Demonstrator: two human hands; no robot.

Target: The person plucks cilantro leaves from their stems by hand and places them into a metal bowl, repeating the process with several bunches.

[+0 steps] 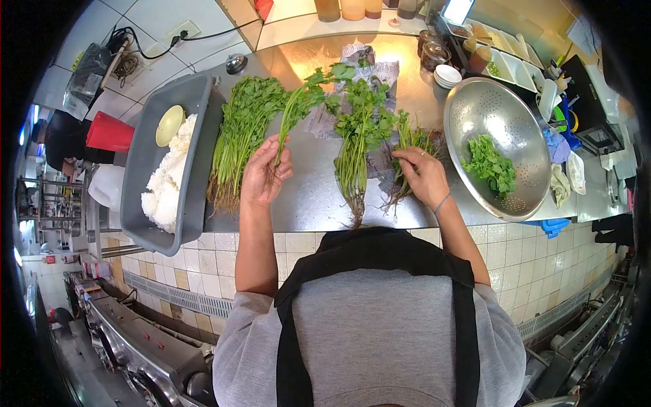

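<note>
While your left hand (268,173) pinches the herb sprig (291,115) at 11 o'clock, your right hand (426,178) at 1 o'clock has an indeterminable grip, and this apparent sorting step next calls for light, steady stem support.

My head view is brightly lit, with warm yellow glare pooling on the far part of the metal bench (308,197) and cooler light on the tiles at left. The screen (458,12) at the top is blown out to white. I get heavy fisheye bending towards the black, rounded borders; the middle looks reasonably sharp, the edges softer.
</note>
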